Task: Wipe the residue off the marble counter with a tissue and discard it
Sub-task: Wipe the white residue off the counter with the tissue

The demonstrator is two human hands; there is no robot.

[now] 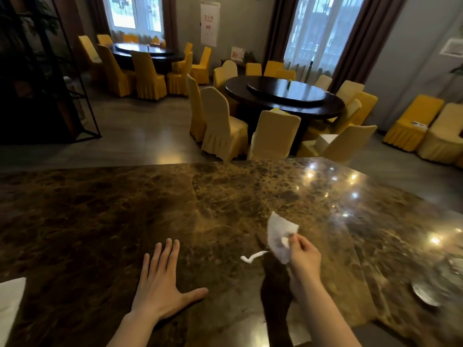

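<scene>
A brown marble counter (100,209) fills the lower half of the view. My right hand (304,254) pinches a crumpled white tissue (278,232) and holds it just above the counter. A thin white streak of residue (253,257) lies on the marble just left of the tissue, between my two hands. My left hand (160,284) rests flat on the counter, palm down, fingers spread, holding nothing.
A white paper sheet (10,301) pokes in at the counter's near left edge. Shiny metal dishes (426,294) sit at the right. Beyond the counter stand round dark tables (333,106) and yellow-covered chairs (223,126).
</scene>
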